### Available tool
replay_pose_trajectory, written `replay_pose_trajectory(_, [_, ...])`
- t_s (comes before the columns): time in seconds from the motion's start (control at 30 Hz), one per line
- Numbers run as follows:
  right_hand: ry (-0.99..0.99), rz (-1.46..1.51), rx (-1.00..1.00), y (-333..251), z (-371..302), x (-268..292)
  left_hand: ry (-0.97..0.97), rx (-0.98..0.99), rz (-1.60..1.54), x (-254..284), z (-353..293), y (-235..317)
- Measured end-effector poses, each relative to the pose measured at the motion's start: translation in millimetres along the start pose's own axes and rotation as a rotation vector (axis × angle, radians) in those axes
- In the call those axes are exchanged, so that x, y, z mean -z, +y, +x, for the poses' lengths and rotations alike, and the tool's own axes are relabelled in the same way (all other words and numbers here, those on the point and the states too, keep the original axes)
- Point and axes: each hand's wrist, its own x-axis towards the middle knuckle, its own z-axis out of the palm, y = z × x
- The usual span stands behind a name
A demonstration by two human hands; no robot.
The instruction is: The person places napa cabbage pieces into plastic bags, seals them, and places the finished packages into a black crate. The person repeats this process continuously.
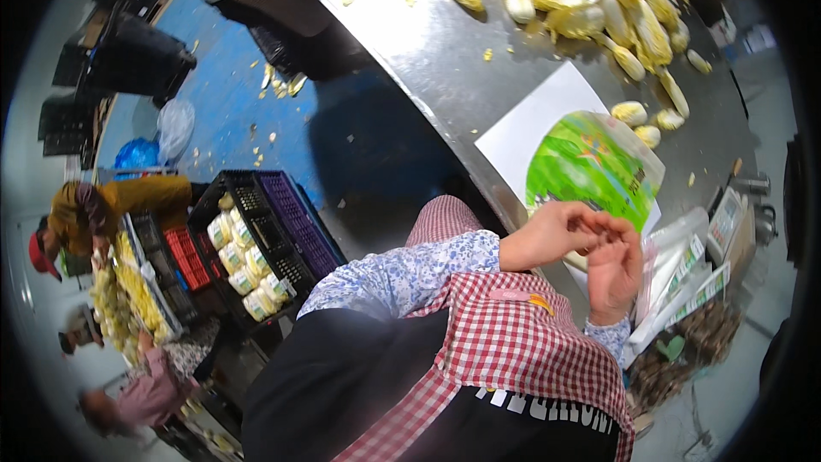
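Our left hand (554,234) and right hand (612,277) close together, fingers curled, by grey metal table (440,50); can't tell if pinching. Flat green-and-clear plastic bag (583,167) on table; we judge bagging prep, opening it next.

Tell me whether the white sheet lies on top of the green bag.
No, the green bag lies over the white sheet, hiding part of it.

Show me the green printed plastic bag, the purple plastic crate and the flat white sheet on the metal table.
Green printed plastic bag (588,162): head view, middle of its printed face.
Purple plastic crate (295,218): head view, its side wall.
Flat white sheet (528,126): head view, uncovered part left of the bag.
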Motion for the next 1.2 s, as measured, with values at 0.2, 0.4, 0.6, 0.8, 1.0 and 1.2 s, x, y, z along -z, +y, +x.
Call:
replay_pose_trajectory(0.2, [-0.232,0.119,-0.061,21.6,47.8,-52.4,0.287,0.031,-0.055,43.8,-34.2,41.1])
replay_pose_trajectory(0.4, [-0.568,0.177,-0.393,36.0,60.7,-63.1,0.39,0.009,0.064,86.1,-69.2,66.5])
replay_pose_trajectory(0.6, [-0.297,0.232,-0.259,32.4,51.9,-18.8,0.174,-0.164,-0.136,192.3,-131.5,114.7])
replay_pose_trajectory(0.8, [0.309,-0.266,-0.135,29.3,34.1,52.2,0.553,0.891,0.975,351.3,-215.0,48.6])
replay_pose_trajectory(1.0, [-0.078,-1.625,0.237,8.1,17.0,89.6,0.405,1.174,1.651,290.6,-90.4,131.1])
replay_pose_trajectory(1.2, [-0.278,-1.899,0.185,20.8,39.4,100.8,0.726,0.405,2.352,260.4,-44.0,158.2])
